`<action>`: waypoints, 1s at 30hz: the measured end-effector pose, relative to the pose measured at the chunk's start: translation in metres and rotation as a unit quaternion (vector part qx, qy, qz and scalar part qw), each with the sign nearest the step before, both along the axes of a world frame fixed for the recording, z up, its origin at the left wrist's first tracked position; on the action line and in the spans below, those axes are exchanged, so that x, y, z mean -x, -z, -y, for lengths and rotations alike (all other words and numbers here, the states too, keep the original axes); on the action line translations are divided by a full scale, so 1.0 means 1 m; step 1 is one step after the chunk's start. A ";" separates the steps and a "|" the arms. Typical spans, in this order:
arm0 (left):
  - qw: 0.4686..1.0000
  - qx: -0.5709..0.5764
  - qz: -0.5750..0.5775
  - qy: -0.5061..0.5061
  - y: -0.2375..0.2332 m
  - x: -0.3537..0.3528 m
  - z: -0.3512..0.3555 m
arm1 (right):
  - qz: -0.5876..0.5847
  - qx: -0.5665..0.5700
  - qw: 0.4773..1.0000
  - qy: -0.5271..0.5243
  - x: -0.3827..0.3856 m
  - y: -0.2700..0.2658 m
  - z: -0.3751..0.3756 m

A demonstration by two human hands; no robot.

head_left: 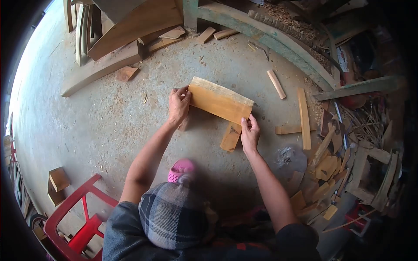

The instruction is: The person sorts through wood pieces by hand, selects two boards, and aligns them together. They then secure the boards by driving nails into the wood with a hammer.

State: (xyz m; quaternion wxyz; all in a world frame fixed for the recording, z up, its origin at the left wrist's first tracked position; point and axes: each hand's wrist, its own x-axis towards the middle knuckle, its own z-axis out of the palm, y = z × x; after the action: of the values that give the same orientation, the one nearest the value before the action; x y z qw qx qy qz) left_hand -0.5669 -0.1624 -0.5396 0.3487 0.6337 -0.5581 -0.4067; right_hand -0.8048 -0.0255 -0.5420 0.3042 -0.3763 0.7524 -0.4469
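Both hands grasp one wooden board (pixel 220 101); left hand (pixel 179 105) clamps its left end, right hand (pixel 250 134) pinches its near right corner; board sits mid-scene over the concrete floor (pixel 109 117), sloping down to the right; long plank (pixel 102 65) far left; red chair (pixel 76 213) near left; thin strip (pixel 304 117) right of board; offcut (pixel 230 137) under board's near edge, beside right hand; pink sandal (pixel 181 168) nearer.

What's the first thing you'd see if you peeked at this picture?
The wooden board in the middle, gripped at its ends by the left hand and right hand. Next, the bright red chair at the bottom left and the heap of wood scraps on the right.
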 end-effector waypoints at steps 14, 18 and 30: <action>0.952 -0.175 -0.091 0.234 -0.025 -0.030 0.051 | 0.199 -0.066 0.978 -0.002 0.019 -0.018 0.004; 0.960 -0.156 -0.044 0.227 -0.018 -0.026 0.053 | 0.206 -0.056 0.977 0.019 0.016 -0.022 0.002; 0.969 -0.119 -0.064 0.206 -0.027 -0.023 0.042 | 0.231 -0.096 0.968 0.012 0.020 -0.023 0.003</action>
State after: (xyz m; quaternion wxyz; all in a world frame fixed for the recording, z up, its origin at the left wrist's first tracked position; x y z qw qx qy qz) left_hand -0.5442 -0.2040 -0.5127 0.2148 0.5148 -0.6006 -0.5728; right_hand -0.8249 -0.0284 -0.5192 0.4994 -0.2224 0.7055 -0.4510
